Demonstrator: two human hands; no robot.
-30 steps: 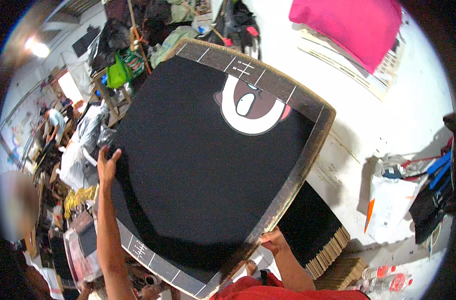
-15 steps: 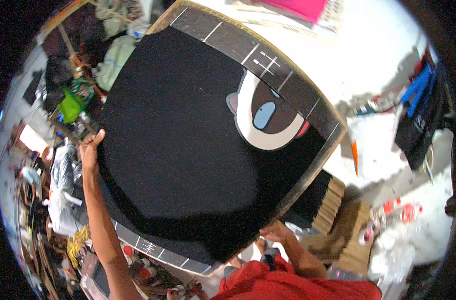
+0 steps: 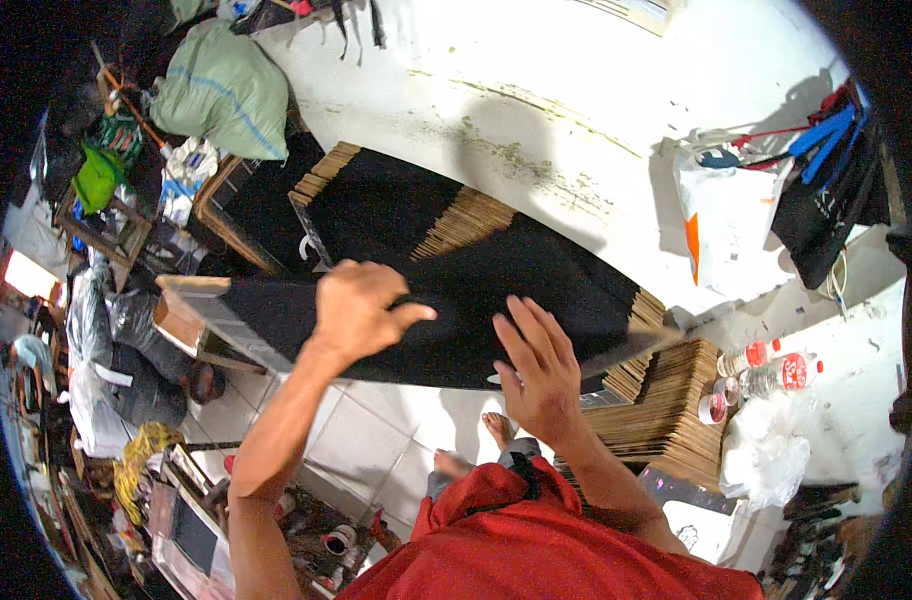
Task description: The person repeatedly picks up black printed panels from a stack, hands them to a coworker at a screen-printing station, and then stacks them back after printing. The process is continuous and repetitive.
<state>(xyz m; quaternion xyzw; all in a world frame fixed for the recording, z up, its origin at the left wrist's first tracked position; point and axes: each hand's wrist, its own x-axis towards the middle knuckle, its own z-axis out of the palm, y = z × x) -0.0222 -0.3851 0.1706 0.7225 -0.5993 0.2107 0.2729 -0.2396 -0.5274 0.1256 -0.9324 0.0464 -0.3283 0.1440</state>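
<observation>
A wide wooden board [image 3: 446, 355] faced in black stands steeply tilted before me, seen almost edge-on, its face turned away from my view. My left hand [image 3: 361, 312] is over its left-middle part, thumb stretched out to the right and the other fingers bent; nothing shows in its grasp. Over the right part of the board, my right hand [image 3: 541, 375] has its fingers straight and spread, holding nothing. Whether either palm touches the board, I cannot tell. Behind it leans a row of similar black boards [image 3: 376, 195] with stacked wooden edges.
Stacked board edges [image 3: 666, 410] stand at right, beside plastic bottles [image 3: 776, 372] and a clear plastic bag [image 3: 766, 455]. A white bag [image 3: 726, 220] hangs on the wall. A green sack [image 3: 226, 90] sits at far left. My feet are on the tiled floor [image 3: 356, 440].
The board has tipped from broadly facing me, with its cartoon eye print visible, to nearly edge-on. Both hands have left its side edges; the left moved right, the right moved up.
</observation>
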